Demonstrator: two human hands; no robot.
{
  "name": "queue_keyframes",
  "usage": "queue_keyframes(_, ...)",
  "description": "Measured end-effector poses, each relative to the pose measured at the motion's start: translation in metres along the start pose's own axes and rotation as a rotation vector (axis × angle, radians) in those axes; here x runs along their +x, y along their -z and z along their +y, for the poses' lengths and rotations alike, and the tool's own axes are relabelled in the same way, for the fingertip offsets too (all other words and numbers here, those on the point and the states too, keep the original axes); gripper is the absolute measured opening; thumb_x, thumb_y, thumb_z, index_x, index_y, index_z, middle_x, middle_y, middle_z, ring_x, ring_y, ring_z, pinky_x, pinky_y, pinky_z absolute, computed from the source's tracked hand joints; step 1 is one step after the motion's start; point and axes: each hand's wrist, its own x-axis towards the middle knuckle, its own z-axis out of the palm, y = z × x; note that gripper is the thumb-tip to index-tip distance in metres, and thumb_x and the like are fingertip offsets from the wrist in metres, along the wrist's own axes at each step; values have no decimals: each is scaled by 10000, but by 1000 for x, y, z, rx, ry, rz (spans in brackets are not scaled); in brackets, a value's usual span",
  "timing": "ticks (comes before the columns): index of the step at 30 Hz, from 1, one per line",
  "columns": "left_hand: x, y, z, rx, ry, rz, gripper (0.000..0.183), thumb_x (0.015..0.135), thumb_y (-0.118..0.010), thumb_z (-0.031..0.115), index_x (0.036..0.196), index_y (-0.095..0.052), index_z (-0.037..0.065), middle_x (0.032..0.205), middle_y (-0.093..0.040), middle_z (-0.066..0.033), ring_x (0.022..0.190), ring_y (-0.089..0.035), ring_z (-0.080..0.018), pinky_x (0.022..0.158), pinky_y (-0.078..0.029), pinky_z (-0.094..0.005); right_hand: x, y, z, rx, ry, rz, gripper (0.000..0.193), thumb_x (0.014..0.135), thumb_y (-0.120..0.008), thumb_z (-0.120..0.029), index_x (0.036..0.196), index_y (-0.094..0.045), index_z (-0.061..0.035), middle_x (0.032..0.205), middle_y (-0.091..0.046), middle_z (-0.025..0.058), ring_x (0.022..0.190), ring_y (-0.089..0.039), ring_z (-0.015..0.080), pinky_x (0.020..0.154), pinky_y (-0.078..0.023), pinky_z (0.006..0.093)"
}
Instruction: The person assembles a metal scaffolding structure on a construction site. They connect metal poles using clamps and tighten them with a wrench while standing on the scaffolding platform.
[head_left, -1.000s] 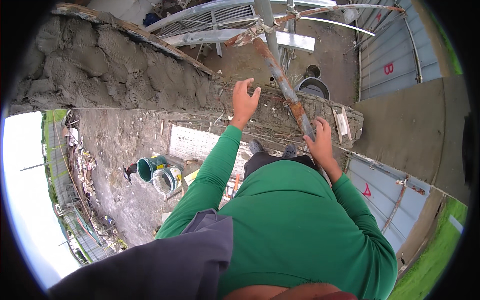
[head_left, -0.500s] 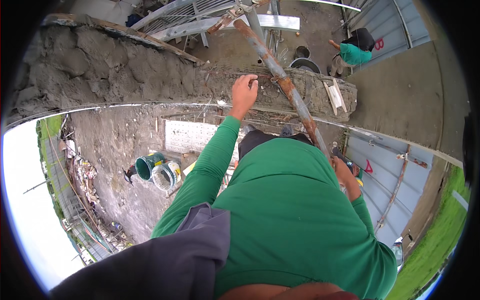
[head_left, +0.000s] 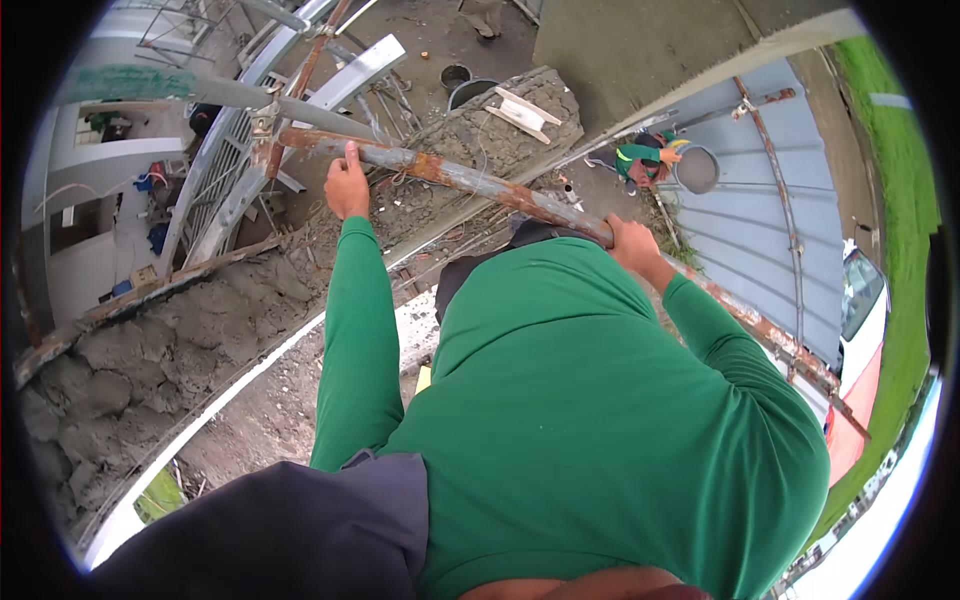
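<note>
A long rusty metal pipe [head_left: 480, 183] slants across in front of my body, from upper left down to the right. My left hand [head_left: 347, 188] is at the pipe near its far-left end, one digit laid against it and the other fingers curled, partly hidden. Close to my waist, my right hand [head_left: 636, 250] wraps round the pipe, which runs on past it to the lower right. Beyond the pipe lies a wall top [head_left: 560, 95] covered with rough grey mortar, bearing a pale wooden spool-like frame [head_left: 522, 115].
Scaffold tubes [head_left: 300, 108] and metal ladder-like frames [head_left: 225, 165] stand at upper left. Wet mortar [head_left: 150, 340] fills a long form at left. Below right, a person in green [head_left: 640, 160] handles a round bucket [head_left: 697, 168] beside corrugated sheeting [head_left: 745, 215]. A vehicle [head_left: 862, 300] is at far right.
My view has turned to the right. My left hand has come onto the pipe near its end. The pipe now lies more crosswise, with my right hand still around it.
</note>
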Motion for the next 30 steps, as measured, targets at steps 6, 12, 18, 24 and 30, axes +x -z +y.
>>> queue_keyframes(6, -6, 3, 23, 104, -41, -81, 811, 1010, -495, 777, 941, -803, 31, 938, -788, -238, 928, -739, -469, 809, -546, -581, -13, 1, -4, 8, -57, 3, 401, 808, -743, -203, 1178, -617, -111, 941, -760, 229, 939, -737, 464, 853, -583, 571)
queue_keyframes(12, -8, 21, 19, 103, -10, -76, 799, 1013, -479, 776, 958, -816, 53, 977, -788, -246, 985, -736, -476, 848, -552, -589, -11, 2, -11, -2, -41, 62, 453, 784, -777, -225, 1203, -631, -135, 965, -770, 223, 964, -739, 463, 884, -586, 572)
queue_keyframes(18, 3, 8, 25, 128, 14, -170, 799, 1007, -478, 789, 954, -818, 68, 999, -792, -233, 988, -745, -460, 864, -572, -574, -14, -8, -16, -9, -122, 120, 494, 732, -806, -225, 1185, -637, -124, 951, -768, 223, 941, -733, 469, 867, -588, 574)
queue_keyframes(24, -2, 19, 14, 99, 16, -153, 749, 1014, -488, 763, 982, -840, 103, 993, -796, -226, 990, -754, -448, 884, -581, -556, -8, -13, -13, -62, -77, 186, 506, 719, -816, -227, 1181, -638, -123, 960, -762, 230, 952, -724, 482, 875, -584, 577)
queue_keyframes(30, -5, 25, 11, 84, 27, -179, 768, 1009, -488, 768, 979, -829, 81, 993, -791, -238, 1004, -747, -459, 891, -577, -563, -7, -15, -17, -90, -111, 167, 514, 713, -816, -227, 1185, -647, -112, 983, -770, 235, 972, -729, 483, 888, -590, 575)
